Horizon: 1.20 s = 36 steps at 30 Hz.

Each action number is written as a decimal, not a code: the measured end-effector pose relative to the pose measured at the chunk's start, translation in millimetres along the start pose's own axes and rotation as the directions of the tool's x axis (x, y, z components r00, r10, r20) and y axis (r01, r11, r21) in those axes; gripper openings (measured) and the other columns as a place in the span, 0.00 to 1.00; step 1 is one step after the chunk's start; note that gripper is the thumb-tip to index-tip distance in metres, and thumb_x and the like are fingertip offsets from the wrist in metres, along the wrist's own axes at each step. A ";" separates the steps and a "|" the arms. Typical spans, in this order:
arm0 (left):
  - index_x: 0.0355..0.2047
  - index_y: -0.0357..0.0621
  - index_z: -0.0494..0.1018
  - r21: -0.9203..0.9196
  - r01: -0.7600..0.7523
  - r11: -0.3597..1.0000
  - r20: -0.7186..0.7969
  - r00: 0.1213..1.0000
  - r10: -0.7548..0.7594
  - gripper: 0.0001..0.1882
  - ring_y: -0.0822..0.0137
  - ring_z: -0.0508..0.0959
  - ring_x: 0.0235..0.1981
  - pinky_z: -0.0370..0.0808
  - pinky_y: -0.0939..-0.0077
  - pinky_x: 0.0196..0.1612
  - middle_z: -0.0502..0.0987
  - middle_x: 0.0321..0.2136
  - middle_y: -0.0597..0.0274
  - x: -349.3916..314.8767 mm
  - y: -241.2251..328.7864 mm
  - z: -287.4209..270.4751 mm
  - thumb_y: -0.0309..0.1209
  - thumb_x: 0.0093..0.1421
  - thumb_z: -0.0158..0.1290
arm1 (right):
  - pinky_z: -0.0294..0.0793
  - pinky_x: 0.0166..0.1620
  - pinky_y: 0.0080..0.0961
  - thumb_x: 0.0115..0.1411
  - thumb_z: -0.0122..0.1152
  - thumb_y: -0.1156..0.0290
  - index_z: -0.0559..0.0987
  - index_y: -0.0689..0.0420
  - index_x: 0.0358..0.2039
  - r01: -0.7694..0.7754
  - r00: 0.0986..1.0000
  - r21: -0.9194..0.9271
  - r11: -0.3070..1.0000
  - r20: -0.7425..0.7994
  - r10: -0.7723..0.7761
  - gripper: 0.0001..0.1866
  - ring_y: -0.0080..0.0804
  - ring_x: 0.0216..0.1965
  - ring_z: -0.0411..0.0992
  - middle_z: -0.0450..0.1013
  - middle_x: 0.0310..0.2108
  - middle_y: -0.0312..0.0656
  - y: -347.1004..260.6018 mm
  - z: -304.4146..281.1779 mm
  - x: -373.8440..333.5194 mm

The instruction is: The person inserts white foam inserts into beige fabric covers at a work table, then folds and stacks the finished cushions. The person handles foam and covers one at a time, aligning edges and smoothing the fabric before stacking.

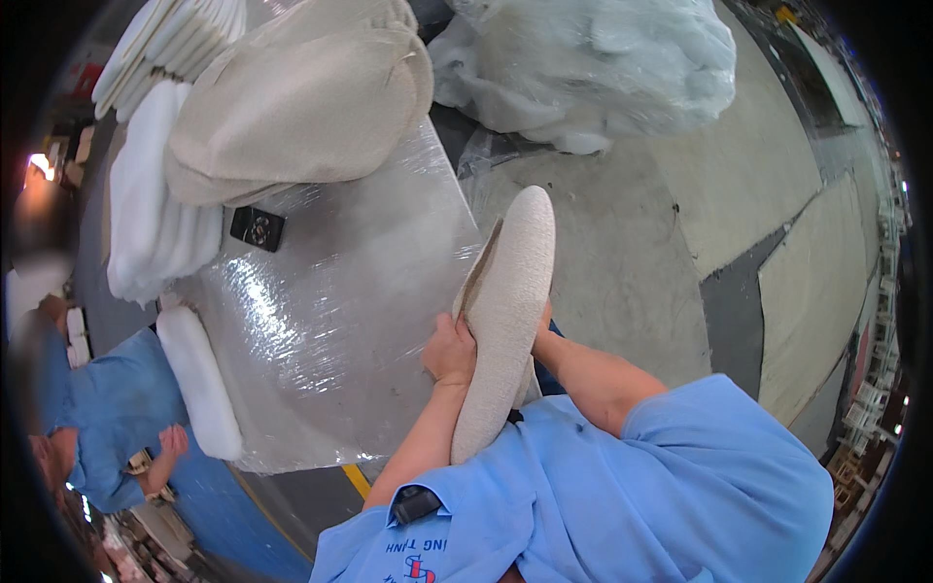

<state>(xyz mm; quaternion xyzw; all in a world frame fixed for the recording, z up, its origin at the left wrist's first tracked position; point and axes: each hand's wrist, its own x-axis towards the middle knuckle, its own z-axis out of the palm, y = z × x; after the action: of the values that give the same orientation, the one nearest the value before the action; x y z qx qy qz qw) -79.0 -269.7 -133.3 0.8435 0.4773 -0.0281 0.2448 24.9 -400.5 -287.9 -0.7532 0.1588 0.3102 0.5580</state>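
Observation:
Upright in front of my body is a long beige fabric cushion cover [520, 282], rounded at its far end, with a dark slit along its left side. My left hand [452, 350] is closed on the cover's left edge, close to the lower end of that slit. From the other side my right hand [545, 323] grips the right edge, its fingers mostly hidden behind the fabric. Several similar beige fabric pieces [301, 97] lie stacked on the plastic-wrapped table [350, 253] at the far left.
White padding slabs [160, 194] are piled along the table's left side, with one white pad [199, 384] at its edge. A small black box [258, 228] lies near the stack. Large plastic-wrapped white padding [593, 68] stands beyond. A person in blue [121, 408] is at the left.

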 end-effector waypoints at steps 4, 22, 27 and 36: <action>0.37 0.47 0.73 -0.026 -0.067 0.997 -0.034 0.997 0.066 0.18 0.37 0.82 0.26 0.75 0.42 0.30 0.81 0.23 0.45 6.0 -4.0 2.3 0.49 0.72 0.50 | 0.78 0.49 0.44 0.65 0.64 0.55 0.86 0.62 0.46 0.032 0.997 -0.036 0.999 0.073 -0.029 0.22 0.52 0.48 0.82 0.83 0.45 0.57 19.8 -4.9 10.6; 0.69 0.39 0.65 -0.689 0.704 -0.173 0.718 0.695 -0.031 0.36 0.51 0.78 0.59 0.77 0.49 0.59 0.77 0.59 0.47 -168.2 -123.4 -43.0 0.53 0.73 0.53 | 0.71 0.36 0.30 0.72 0.57 0.48 0.81 0.57 0.30 0.166 0.887 0.244 0.955 0.387 -0.253 0.24 0.29 0.29 0.71 0.74 0.29 0.37 -292.3 -18.4 -20.8; 0.69 0.46 0.65 -0.733 0.657 -0.175 0.680 0.713 -0.170 0.29 0.47 0.76 0.63 0.82 0.39 0.51 0.74 0.62 0.49 -172.3 -132.9 -158.0 0.48 0.75 0.51 | 0.74 0.40 0.32 0.71 0.61 0.54 0.80 0.56 0.32 0.150 0.925 0.316 0.937 0.289 -0.246 0.18 0.29 0.36 0.73 0.76 0.34 0.37 -268.5 -52.8 -94.0; 0.72 0.39 0.56 -0.565 0.825 -0.033 0.797 0.534 -0.282 0.38 0.45 0.80 0.56 0.84 0.41 0.51 0.72 0.61 0.42 -177.5 -156.6 -183.5 0.37 0.69 0.62 | 0.77 0.60 0.41 0.60 0.76 0.68 0.65 0.64 0.71 -0.038 0.811 -0.539 0.842 0.475 0.341 0.42 0.43 0.59 0.76 0.75 0.58 0.51 -260.4 -81.8 -149.7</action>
<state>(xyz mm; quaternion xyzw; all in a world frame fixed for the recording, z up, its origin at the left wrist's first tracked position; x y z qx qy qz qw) -337.7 -263.0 17.4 0.2021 0.6282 -0.0411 0.7502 87.6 -408.2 16.9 -0.7290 -0.0191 0.6009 0.3273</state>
